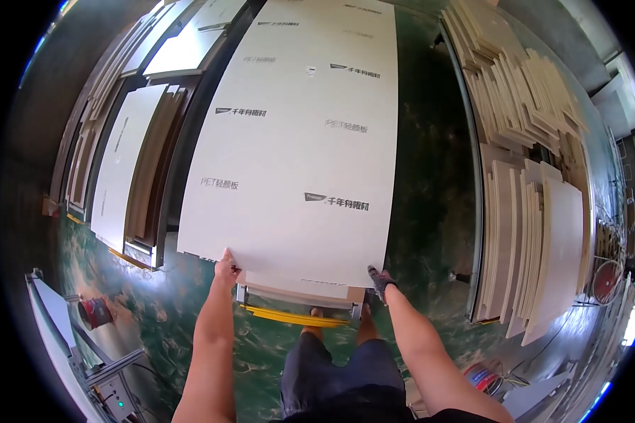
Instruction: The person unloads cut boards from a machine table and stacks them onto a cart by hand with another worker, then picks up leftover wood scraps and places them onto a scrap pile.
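A long white panel board [296,155], printed with dark logos and Chinese lettering, stretches away in front of me. My left hand [226,268] grips its near edge towards the left corner, thumb on top and fingers curled at the rim. At the near right corner, my right hand [382,283], in a dark glove, holds the same board with its thumb over the top. The fingers beneath the board are hidden. Under the near edge shows a cart or rack frame with a yellow bar [296,317].
Stacked panels [130,162] stand on a rack to the left. More pale board stacks [529,233] fill a rack on the right. On the green floor are a red bucket [482,378] at lower right and a control box [113,398] at lower left.
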Motion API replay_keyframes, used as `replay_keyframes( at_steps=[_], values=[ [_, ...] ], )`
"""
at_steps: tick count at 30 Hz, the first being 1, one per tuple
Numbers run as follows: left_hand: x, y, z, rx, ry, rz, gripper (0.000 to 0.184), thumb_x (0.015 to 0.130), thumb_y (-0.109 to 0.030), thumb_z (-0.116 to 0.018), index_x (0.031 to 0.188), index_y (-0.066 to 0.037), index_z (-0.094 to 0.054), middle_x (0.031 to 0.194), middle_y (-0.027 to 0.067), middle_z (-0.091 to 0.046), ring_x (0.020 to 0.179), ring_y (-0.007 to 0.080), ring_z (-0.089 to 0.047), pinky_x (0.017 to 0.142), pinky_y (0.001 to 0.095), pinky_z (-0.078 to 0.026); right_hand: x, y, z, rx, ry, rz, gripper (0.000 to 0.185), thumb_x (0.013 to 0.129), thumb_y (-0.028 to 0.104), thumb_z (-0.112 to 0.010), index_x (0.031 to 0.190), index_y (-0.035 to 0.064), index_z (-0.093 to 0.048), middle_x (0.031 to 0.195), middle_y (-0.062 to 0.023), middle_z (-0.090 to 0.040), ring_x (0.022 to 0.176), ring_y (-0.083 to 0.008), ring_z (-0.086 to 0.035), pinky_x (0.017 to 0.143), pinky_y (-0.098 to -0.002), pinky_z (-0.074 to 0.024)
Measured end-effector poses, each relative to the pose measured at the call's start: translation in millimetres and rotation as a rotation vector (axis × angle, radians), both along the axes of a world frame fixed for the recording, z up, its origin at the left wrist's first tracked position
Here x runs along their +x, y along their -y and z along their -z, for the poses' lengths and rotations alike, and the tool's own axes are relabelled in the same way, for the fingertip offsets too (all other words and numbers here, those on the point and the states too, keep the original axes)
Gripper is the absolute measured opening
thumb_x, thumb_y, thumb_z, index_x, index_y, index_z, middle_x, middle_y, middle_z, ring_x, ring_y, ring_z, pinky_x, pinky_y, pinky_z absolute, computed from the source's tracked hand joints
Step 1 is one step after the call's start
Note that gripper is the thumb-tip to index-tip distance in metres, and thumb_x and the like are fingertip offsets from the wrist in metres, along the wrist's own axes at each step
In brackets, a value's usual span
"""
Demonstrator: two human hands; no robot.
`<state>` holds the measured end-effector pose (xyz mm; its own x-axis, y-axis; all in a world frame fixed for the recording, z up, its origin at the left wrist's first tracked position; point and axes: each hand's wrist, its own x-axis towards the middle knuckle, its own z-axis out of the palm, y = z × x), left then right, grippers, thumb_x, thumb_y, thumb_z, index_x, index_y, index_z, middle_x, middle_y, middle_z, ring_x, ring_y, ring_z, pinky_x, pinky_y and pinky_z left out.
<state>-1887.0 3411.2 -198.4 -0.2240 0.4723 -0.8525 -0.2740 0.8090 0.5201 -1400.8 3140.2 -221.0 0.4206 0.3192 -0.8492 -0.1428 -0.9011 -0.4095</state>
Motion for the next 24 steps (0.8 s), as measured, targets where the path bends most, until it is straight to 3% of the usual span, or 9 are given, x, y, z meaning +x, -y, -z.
replay_keyframes(
  at_steps=[2,7,10,11,15,17,20,21,24],
  values=[
    [-11,-9,7,-0.021,0.0,0.062,0.056,0.099,-0.049,-0.069,0.126,0.0,-0.06,0.116,0.0145,-0.067,0.098,0.0303,-0.068,0.086,0.0475,-0.062,-10,-8,-21,-0.017,-0.011,-0.01,0.083,0.091,0.063,-0.07,0.146,0.0026,-0.052,0.146,-0.0188,-0.059,0.129,-0.0381,-0.059,0.107,-0.0496,-0.0483],
    [-15,-14,14,-0.042,-0.034,0.133,0.056,0.098,-0.051,-0.07,0.122,-0.001,-0.063,0.11,0.013,-0.069,0.09,0.0284,-0.07,0.08,0.0451,-0.064,-13,-10,-7,0.008,0.047,0.011,0.076,0.092,0.059,-0.071,0.141,0.0027,-0.057,0.14,-0.0179,-0.063,0.125,-0.0362,-0.061,0.104,-0.0508,-0.0501],
    [-14,-24,19,-0.008,-0.029,0.133,0.055,0.098,-0.051,-0.07,0.121,-0.001,-0.063,0.11,0.0127,-0.069,0.091,0.028,-0.07,0.079,0.046,-0.064,-26,-20,-37,0.058,-0.102,0.257,0.076,0.093,0.059,-0.071,0.139,0.0008,-0.058,0.143,-0.0185,-0.062,0.126,-0.0357,-0.061,0.106,-0.0481,-0.0492],
    [-17,-28,20,0.004,-0.004,0.142,0.055,0.098,-0.051,-0.07,0.121,-0.001,-0.063,0.11,0.0127,-0.069,0.091,0.0278,-0.071,0.078,0.0462,-0.064,-17,-6,2,0.058,0.046,0.08,0.072,0.094,0.057,-0.071,0.137,0.0012,-0.058,0.139,-0.017,-0.064,0.122,-0.0345,-0.063,0.098,-0.0471,-0.0544],
    [-15,-36,16,0.016,0.0,0.181,0.056,0.102,-0.051,-0.065,0.121,0.002,-0.063,0.111,0.0179,-0.068,0.085,0.0298,-0.07,0.065,0.0455,-0.059,-18,-26,-42,0.085,-0.061,0.195,0.072,0.093,0.059,-0.07,0.137,0.003,-0.058,0.134,-0.0157,-0.066,0.112,-0.0327,-0.068,0.086,-0.0498,-0.0576],
    [-6,-39,17,0.004,-0.036,0.174,0.058,0.099,-0.053,-0.067,0.115,0.003,-0.063,0.104,0.0164,-0.07,0.08,0.0281,-0.072,0.064,0.041,-0.062,-5,-15,-10,0.069,0.065,0.1,0.073,0.092,0.06,-0.071,0.138,0.0046,-0.057,0.131,-0.0147,-0.067,0.103,-0.0314,-0.071,0.079,-0.0504,-0.0583],
    [7,-40,0,-0.102,-0.169,0.365,0.063,0.098,-0.057,-0.067,0.103,0.006,-0.064,0.088,0.0167,-0.071,0.065,0.0266,-0.071,0.056,0.0366,-0.061,3,-39,-71,-0.04,-0.033,0.195,0.076,0.09,0.062,-0.071,0.139,0.0052,-0.057,0.132,-0.0149,-0.067,0.095,-0.032,-0.072,0.079,-0.049,-0.057],
    [13,-41,-9,-0.15,-0.226,0.461,0.066,0.098,-0.058,-0.067,0.099,0.008,-0.064,0.082,0.0172,-0.071,0.059,0.0262,-0.07,0.052,0.0356,-0.06,8,-39,-67,-0.021,-0.024,0.208,0.077,0.089,0.064,-0.072,0.139,0.0066,-0.057,0.128,-0.0138,-0.069,0.089,-0.0319,-0.073,0.075,-0.0461,-0.0566],
    [19,-42,-11,-0.124,-0.213,0.451,0.069,0.097,-0.06,-0.066,0.089,0.009,-0.063,0.07,0.0182,-0.069,0.05,0.026,-0.067,0.046,0.0354,-0.058,25,-35,-40,-0.06,-0.084,0.12,0.077,0.089,0.064,-0.071,0.137,0.0047,-0.059,0.13,-0.0169,-0.068,0.1,-0.036,-0.072,0.084,-0.0487,-0.056]
  ],
)
